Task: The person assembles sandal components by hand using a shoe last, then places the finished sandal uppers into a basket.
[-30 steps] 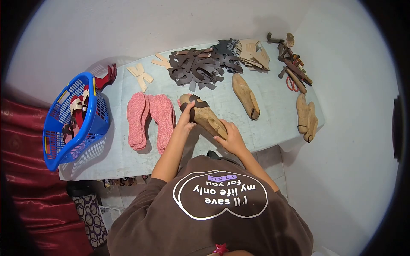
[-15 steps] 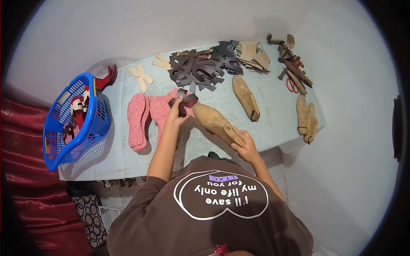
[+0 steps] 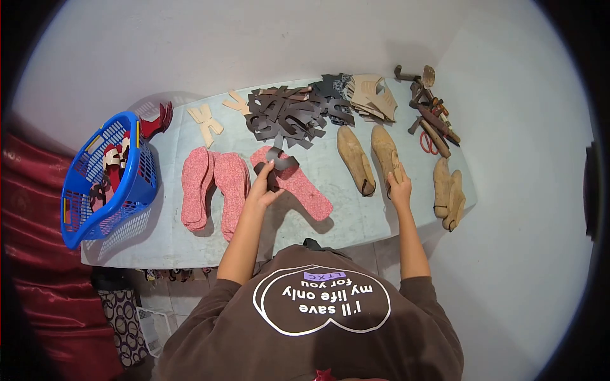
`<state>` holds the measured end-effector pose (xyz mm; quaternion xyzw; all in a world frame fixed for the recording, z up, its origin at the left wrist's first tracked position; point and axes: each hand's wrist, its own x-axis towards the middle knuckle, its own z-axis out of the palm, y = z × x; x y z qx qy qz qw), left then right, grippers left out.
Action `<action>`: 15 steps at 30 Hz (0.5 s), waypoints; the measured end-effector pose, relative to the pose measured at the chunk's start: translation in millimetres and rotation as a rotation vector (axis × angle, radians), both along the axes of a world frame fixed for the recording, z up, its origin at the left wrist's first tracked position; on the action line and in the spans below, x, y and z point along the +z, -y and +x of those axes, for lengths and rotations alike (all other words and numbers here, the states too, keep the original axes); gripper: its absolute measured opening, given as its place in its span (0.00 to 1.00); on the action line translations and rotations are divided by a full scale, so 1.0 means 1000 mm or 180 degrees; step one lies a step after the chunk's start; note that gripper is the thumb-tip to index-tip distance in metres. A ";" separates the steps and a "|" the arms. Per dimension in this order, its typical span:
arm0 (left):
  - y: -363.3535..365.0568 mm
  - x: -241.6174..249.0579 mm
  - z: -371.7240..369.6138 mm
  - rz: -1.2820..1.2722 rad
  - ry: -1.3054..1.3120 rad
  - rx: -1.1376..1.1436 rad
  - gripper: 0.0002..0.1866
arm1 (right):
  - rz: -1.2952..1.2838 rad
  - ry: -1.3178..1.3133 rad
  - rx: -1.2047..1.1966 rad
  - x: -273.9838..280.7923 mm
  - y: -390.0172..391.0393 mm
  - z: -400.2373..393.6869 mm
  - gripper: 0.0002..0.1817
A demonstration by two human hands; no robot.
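Observation:
My left hand [image 3: 265, 184] is closed on a pink sole [image 3: 306, 193] with a dark strap piece [image 3: 279, 159] at its upper end. The sole is tilted, its lower end pointing right. My right hand [image 3: 399, 188] has its fingers round the lower end of a wooden shoe last [image 3: 384, 149]. This last stands at the right of a second wooden last [image 3: 354, 159] on the table. Stacks of pink soles [image 3: 196, 187] [image 3: 230, 190] lie left of my left hand.
On the table [image 3: 152, 244] are dark strap pieces [image 3: 286, 114], beige cutouts [image 3: 373, 95], tan Y-shaped pieces [image 3: 206, 124], tools [image 3: 438, 120] and another pair of lasts [image 3: 445, 190]. A blue basket [image 3: 127, 190] holding red and white items is at the left edge.
My right hand has carried its wooden last right, away from the pink sole, to beside the other last. My left hand still holds the sole and strap, now uncovered.

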<state>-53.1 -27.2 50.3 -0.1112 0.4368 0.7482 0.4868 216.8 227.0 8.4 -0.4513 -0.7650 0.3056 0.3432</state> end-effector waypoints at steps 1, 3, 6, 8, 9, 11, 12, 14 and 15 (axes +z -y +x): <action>-0.003 -0.002 0.005 0.0099 0.0039 -0.0096 0.36 | -0.0062 0.0062 0.0005 -0.012 -0.014 -0.001 0.30; -0.011 0.000 0.018 0.0529 0.0117 -0.0206 0.26 | -0.0101 0.0120 0.0057 -0.035 -0.034 -0.007 0.30; -0.022 -0.008 0.032 0.0910 0.0299 -0.0276 0.21 | -0.0159 0.0165 0.0261 -0.055 -0.046 -0.010 0.29; -0.024 -0.008 0.040 0.0883 0.0313 -0.0204 0.20 | -0.0561 -0.0411 0.0624 -0.062 -0.047 -0.015 0.29; -0.025 -0.007 0.043 0.0980 0.0261 -0.0383 0.20 | -0.0532 0.0407 0.0314 -0.044 -0.041 -0.015 0.30; -0.025 -0.003 0.050 0.1036 0.0168 -0.0575 0.21 | -0.0428 0.0971 0.0208 -0.034 -0.039 -0.018 0.30; -0.024 -0.001 0.052 0.1029 0.0180 -0.0527 0.21 | -0.0312 0.1492 0.0045 -0.029 -0.037 -0.020 0.29; -0.023 0.002 0.057 0.0849 0.0003 -0.0560 0.21 | -0.0241 0.1738 -0.0061 -0.008 -0.028 -0.030 0.31; -0.022 0.004 0.058 0.0846 0.0006 -0.0517 0.21 | -0.0160 0.1965 -0.0218 0.002 -0.024 -0.037 0.34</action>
